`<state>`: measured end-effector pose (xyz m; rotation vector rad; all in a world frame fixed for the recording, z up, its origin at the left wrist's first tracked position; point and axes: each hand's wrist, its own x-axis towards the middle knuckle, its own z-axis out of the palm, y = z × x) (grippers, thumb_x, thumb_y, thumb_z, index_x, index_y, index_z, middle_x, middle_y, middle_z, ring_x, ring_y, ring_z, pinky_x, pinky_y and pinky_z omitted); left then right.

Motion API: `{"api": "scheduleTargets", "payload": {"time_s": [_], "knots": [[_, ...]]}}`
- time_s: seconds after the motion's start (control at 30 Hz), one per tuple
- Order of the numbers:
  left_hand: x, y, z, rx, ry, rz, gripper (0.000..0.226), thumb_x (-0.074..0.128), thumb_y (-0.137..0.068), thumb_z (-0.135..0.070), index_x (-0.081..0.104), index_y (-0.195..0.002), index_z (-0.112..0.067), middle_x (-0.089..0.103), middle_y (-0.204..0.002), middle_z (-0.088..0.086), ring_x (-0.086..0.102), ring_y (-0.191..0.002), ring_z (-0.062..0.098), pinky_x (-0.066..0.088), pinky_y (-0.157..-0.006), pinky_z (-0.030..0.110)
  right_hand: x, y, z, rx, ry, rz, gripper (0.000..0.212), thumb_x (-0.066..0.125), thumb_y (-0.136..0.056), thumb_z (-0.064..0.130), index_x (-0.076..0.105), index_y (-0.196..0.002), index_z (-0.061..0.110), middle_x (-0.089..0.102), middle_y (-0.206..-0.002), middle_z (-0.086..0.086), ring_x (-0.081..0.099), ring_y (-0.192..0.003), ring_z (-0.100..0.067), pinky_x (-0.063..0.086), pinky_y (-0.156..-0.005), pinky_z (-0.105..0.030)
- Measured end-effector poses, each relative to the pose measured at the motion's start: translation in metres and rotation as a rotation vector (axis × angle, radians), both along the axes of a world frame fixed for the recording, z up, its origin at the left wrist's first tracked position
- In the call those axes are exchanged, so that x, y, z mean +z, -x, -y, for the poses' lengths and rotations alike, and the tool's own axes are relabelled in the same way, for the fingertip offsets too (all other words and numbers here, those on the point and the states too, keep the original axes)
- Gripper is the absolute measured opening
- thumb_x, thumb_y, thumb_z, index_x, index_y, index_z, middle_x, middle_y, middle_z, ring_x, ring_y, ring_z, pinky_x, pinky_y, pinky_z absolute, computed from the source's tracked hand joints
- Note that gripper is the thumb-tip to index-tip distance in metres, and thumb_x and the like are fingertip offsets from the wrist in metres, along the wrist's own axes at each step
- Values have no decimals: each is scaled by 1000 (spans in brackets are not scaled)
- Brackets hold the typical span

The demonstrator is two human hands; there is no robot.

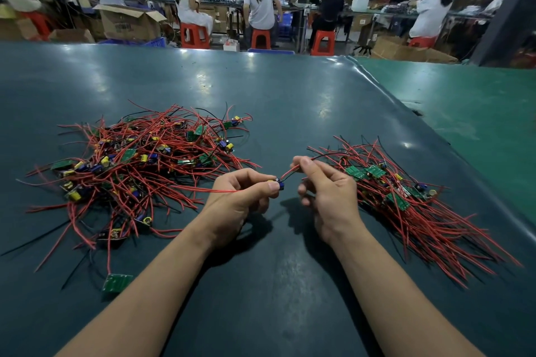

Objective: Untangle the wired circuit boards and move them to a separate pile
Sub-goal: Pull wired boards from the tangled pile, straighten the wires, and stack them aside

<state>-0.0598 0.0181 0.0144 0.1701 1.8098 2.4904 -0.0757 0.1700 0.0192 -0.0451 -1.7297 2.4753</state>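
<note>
A tangled heap of small green circuit boards with red and black wires [136, 162] lies on the left of the dark green table mat [275, 101]. A tidier pile of wired boards [403, 197] lies on the right, its wires fanned toward the near right. Between the two piles, my left hand [240, 200] pinches one small circuit board [278, 183] with blue and yellow parts; a red wire trails left from it toward the heap. My right hand [324, 191] pinches the red and black wires [293, 169] that leave that board to the right.
One loose green board [117, 282] lies near my left forearm. The dark mat ends at a raised edge [429, 130] on the right, with a lighter green surface [478, 113] beyond. Behind the table, several people sit on red stools among cardboard boxes.
</note>
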Motion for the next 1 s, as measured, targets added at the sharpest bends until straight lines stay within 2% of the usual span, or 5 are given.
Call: {"api": "scheduleTargets", "payload": {"time_s": [0.17,0.37,0.63,0.8,1.0], "knots": [[2,-2,0,-45,-17,2,5,73,-67,-7,74,-67,-11,64,-66,9,49,-54,14,41,-51,19,1,7,-6,-102,56,20,22,58,-97,14,71,-80,10,73,-77,-1,46,-41,-6,32,-36,-16],[2,-7,1,-95,28,-13,6,73,-67,-8,75,-67,-14,65,-67,9,50,-59,17,41,-52,18,3,7,-8,78,299,161,34,47,-102,18,55,-70,9,56,-57,-2,28,-30,-5,22,-31,-14],[4,-5,3,-88,14,9,9,71,-67,-7,72,-62,-14,65,-67,7,48,-63,20,40,-51,18,-4,8,-13,-263,-199,-101,19,56,-99,11,67,-83,7,75,-80,-8,45,-36,-8,38,-36,-20],[5,-3,1,-93,2,44,7,72,-66,-8,73,-62,-13,63,-66,7,47,-63,20,39,-50,17,-6,7,-12,-227,-302,-129,25,42,-101,1,57,-90,18,66,-82,-11,47,-37,-7,40,-34,-22],[5,-4,2,-104,10,58,11,70,-67,-7,71,-59,-15,63,-64,6,47,-60,17,37,-50,18,4,8,-16,-122,116,31,21,44,-102,2,61,-92,11,64,-65,-6,43,-35,-6,34,-35,-15]]}}
